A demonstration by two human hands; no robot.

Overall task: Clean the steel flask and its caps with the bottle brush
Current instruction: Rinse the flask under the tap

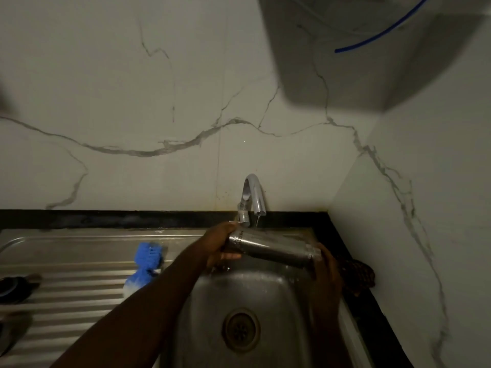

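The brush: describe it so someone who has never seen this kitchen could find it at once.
Start at the steel sink under the tap. To its left runs a ribbed draining board, and the brush lies on it beside the forearm. It is the only bright blue thing on the board; the dark round items at the left edge are blurred.

A home kitchen: steel sink (265,296) with ribbed drainboard (79,288), tap (253,193), marble-look wall (159,102)
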